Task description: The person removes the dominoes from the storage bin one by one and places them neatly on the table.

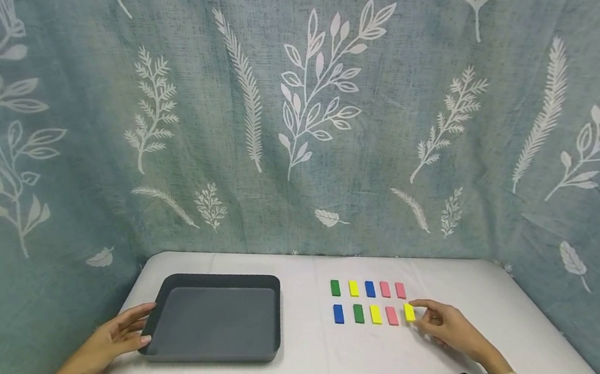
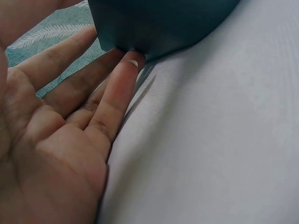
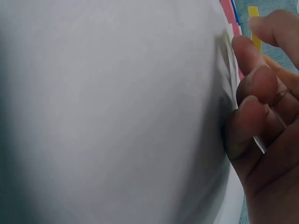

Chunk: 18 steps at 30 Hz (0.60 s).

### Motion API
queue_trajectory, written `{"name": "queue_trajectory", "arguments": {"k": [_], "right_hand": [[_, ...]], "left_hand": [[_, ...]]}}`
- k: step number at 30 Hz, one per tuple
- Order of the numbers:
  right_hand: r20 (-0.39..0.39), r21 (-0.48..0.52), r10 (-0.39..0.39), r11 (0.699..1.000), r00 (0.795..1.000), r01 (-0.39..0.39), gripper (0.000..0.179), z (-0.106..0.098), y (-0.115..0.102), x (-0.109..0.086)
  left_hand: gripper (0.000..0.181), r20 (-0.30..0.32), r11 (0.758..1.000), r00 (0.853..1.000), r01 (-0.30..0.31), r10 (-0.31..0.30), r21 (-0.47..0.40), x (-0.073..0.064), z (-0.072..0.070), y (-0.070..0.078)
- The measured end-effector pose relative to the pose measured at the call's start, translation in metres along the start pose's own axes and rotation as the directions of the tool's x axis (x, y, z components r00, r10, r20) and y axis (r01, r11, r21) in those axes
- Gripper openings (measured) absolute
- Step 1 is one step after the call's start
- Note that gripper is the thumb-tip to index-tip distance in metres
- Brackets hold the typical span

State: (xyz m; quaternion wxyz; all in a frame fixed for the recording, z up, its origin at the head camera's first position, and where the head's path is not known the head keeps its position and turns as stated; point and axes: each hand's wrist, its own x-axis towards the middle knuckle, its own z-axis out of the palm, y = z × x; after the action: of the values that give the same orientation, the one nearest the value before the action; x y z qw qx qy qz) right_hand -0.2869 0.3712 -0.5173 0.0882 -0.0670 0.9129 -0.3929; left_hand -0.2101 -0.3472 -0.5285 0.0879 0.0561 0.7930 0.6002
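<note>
At the left of the head view, my left hand [image 1: 108, 344] touches the left side of a dark grey rectangular tray [image 1: 214, 358]. Its fingers look fairly straight against the tray's outer wall [image 2: 154, 28] in the left wrist view. On the right, my right hand [image 1: 449, 325] pinches a yellow block [image 1: 409, 312] between thumb and index finger, at the right end of the nearer row of small blocks. The same yellow block [image 3: 253, 11] shows partly behind the fingers in the right wrist view. Whether it is raised off the table I cannot tell.
Two rows of small blocks lie right of the tray: green [image 1: 335, 288], yellow [image 1: 353, 288], blue [image 1: 370, 289] and pink [image 1: 385, 289] ones. They rest on a white-covered table [image 1: 310, 371]. A green leaf-patterned curtain [image 1: 259, 216] hangs behind and at both sides.
</note>
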Motion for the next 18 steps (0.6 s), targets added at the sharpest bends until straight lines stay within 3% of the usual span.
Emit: {"name": "queue_trajectory", "arguments": {"k": [13, 18], "right_hand": [[0.072, -0.117, -0.015, 0.993, 0.997, 0.023, 0.051, -0.0043, 0.0042, 0.0024], [0.086, -0.139, -0.023, 0.99, 0.996, 0.035, 0.051, -0.0068, 0.0035, 0.0039]], "left_hand": [[0.067, 0.006, 1.0, 1.0, 0.004, -0.004, -0.017, 0.0005, 0.0021, -0.0005], [0.069, -0.004, 0.999, 0.999, 0.041, -0.041, -0.016, -0.0003, 0.004, -0.0031]]}}
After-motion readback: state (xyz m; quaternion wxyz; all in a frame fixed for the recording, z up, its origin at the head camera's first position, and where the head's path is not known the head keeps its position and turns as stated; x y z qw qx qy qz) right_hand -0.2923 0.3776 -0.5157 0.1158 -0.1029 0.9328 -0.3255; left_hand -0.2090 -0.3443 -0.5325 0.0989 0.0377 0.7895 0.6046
